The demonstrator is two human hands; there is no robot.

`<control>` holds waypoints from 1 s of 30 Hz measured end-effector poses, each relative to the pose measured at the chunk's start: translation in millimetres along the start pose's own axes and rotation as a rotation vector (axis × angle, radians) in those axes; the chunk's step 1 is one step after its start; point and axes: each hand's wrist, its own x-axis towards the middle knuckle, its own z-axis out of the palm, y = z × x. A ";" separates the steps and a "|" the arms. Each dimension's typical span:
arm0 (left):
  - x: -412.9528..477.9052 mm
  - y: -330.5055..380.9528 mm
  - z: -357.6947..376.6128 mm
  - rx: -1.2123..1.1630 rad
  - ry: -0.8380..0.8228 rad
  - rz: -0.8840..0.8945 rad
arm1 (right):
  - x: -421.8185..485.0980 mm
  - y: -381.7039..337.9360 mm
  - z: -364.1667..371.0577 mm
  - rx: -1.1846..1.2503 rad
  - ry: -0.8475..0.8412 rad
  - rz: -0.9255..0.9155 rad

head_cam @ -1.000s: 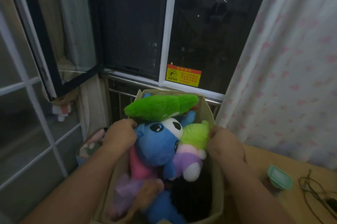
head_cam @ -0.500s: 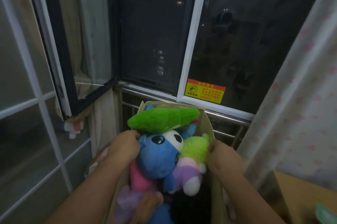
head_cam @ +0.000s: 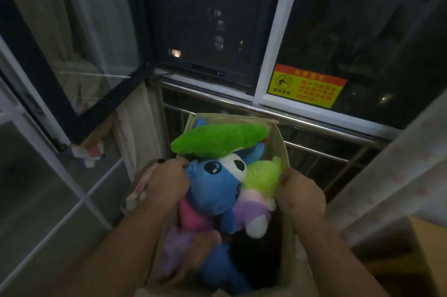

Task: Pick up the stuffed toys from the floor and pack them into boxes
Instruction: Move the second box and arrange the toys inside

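Note:
A beige fabric box [head_cam: 281, 149] full of stuffed toys is held up in front of the window. My left hand [head_cam: 167, 183] grips its left rim and my right hand [head_cam: 301, 193] grips its right rim. On top lies a long green plush [head_cam: 219, 138]. Under it sits a blue plush with big eyes [head_cam: 212, 187], and beside that a light green and purple toy [head_cam: 260, 190]. Pink, lilac and more blue plush fill the near part of the box.
A steel railing [head_cam: 314, 149] runs under the window with its yellow warning sticker [head_cam: 306, 85]. An open dark-framed sash [head_cam: 72, 74] juts out at left above a white-grid glass door [head_cam: 60, 200]. A floral curtain [head_cam: 396, 175] and a wooden table corner [head_cam: 428, 243] are at right.
The view has swung left and the box has come closer to the window; the table with its green item has slid out of view. Both hands keep their hold on the rims.

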 end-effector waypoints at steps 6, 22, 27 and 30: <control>83.4 -12.2 79.9 0.061 -0.012 -0.036 | 100.0 2.1 80.8 0.031 -0.114 0.028; 254.1 -193.5 406.8 0.283 -0.154 -0.146 | 221.2 35.8 456.1 0.084 -0.227 0.243; 262.4 -235.3 464.7 0.283 -0.190 0.064 | 226.1 39.8 544.7 0.075 -0.237 0.299; 274.0 -264.9 503.9 0.294 -0.333 -0.069 | 231.8 41.5 585.0 0.062 -0.266 0.326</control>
